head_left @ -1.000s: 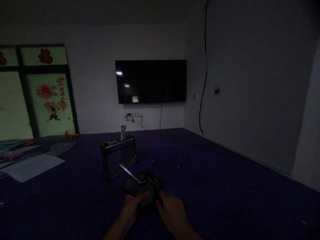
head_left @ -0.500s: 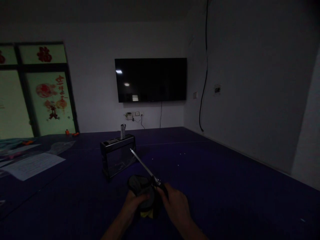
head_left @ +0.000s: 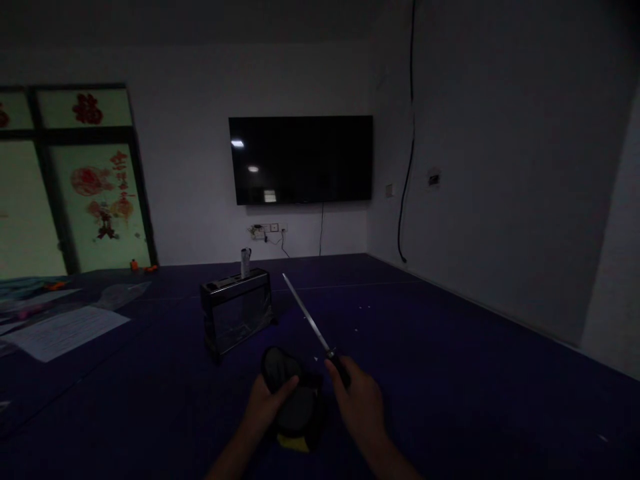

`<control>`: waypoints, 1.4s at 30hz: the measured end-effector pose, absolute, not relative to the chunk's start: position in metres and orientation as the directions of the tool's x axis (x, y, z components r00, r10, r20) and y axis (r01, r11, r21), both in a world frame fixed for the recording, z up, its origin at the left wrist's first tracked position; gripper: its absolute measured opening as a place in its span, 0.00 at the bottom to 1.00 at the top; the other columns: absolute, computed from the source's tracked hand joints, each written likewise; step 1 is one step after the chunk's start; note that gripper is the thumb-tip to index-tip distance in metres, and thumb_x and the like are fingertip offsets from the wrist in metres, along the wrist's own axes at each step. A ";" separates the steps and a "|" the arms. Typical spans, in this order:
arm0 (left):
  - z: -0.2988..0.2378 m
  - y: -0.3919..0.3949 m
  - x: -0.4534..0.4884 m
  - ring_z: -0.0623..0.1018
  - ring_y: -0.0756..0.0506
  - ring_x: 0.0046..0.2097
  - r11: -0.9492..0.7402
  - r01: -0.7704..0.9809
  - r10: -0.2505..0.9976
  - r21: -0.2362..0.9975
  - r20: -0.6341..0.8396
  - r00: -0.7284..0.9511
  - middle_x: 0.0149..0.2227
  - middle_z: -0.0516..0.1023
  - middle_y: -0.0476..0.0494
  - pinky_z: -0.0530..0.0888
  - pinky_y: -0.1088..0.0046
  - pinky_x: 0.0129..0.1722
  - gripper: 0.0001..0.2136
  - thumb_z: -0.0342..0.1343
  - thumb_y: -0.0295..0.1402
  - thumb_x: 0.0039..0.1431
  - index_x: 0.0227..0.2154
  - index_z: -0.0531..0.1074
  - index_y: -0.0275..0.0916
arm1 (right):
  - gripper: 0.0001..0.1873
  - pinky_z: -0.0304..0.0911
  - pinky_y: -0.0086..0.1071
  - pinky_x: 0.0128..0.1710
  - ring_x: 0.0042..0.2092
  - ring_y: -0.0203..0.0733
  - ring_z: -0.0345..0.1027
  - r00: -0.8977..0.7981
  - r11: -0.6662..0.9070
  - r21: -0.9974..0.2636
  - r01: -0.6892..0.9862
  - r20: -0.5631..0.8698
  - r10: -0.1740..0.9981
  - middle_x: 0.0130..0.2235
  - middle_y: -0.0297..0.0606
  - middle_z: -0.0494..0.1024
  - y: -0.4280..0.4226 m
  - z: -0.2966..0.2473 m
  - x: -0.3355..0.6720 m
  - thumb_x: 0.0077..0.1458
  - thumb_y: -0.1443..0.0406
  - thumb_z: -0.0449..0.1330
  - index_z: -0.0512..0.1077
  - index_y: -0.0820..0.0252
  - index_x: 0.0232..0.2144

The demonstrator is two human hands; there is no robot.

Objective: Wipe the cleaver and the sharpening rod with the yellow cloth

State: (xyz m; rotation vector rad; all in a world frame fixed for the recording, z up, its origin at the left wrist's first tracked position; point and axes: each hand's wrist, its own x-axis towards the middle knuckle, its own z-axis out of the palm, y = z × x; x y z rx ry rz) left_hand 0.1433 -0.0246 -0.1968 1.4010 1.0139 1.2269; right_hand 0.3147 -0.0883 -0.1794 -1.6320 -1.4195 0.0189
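My left hand (head_left: 270,403) grips a dark grey, black-rimmed item (head_left: 296,407) with two rounded lobes, rather like a shoe sole, its thumb lying across the surface. Yellow shows at the item's lower edge; the dim light hides its exact kind. In my right hand (head_left: 361,400) is a long thin tool with a silver shaft (head_left: 306,312) and a black handle, fingers wrapped round the handle. That shaft points up and away to the left, apart from the grey item. I cannot make out whether it is a blade or a rod.
A black-framed box with see-through sides (head_left: 240,320) stands ahead, a small cylinder (head_left: 245,263) on its top. Papers (head_left: 67,331) and plastic lie at left on the blue surface (head_left: 450,373). Small white bits (head_left: 357,330) are scattered ahead. Beyond are a wall-mounted television (head_left: 303,160) and a hanging cable (head_left: 406,200).
My right hand has drawn the tool slightly rightward and away from the grey item; its tip has swung up and right. The item has tilted a little in my left hand.
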 end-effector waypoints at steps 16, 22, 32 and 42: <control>-0.202 0.009 0.116 0.75 0.38 0.42 -0.424 0.285 0.837 0.860 0.492 -0.238 0.40 0.75 0.37 0.71 0.56 0.44 0.26 0.53 0.53 0.48 0.41 0.68 0.35 | 0.18 0.66 0.39 0.43 0.43 0.47 0.73 0.443 0.329 -0.744 0.582 0.629 0.639 0.41 0.44 0.78 -0.083 -0.179 0.317 0.56 0.56 0.51 0.73 0.60 0.41; -0.211 0.023 0.106 0.74 0.37 0.45 -0.388 0.421 0.739 0.820 0.549 -0.389 0.44 0.72 0.35 0.70 0.56 0.45 0.26 0.49 0.51 0.52 0.45 0.66 0.34 | 0.19 0.65 0.42 0.46 0.46 0.48 0.72 0.466 0.396 -0.694 0.600 0.707 0.532 0.44 0.45 0.78 -0.079 -0.183 0.325 0.55 0.57 0.53 0.73 0.60 0.44; -0.207 0.053 0.085 0.60 0.32 0.60 -0.285 0.580 0.535 0.763 0.629 -0.564 0.58 0.60 0.23 0.60 0.53 0.57 0.30 0.47 0.40 0.57 0.58 0.54 0.25 | 0.14 0.68 0.36 0.33 0.33 0.45 0.74 0.522 0.386 -0.597 0.703 0.802 0.289 0.31 0.39 0.79 -0.089 -0.137 0.347 0.46 0.54 0.63 0.76 0.58 0.30; -0.217 0.064 0.083 0.65 0.36 0.58 -0.268 0.512 0.649 0.816 0.546 -0.530 0.57 0.65 0.28 0.62 0.58 0.56 0.29 0.46 0.41 0.57 0.59 0.56 0.29 | 0.16 0.64 0.34 0.26 0.27 0.43 0.70 0.467 0.432 -0.582 0.689 0.812 0.350 0.25 0.37 0.77 -0.081 0.009 0.323 0.36 0.54 0.68 0.76 0.59 0.25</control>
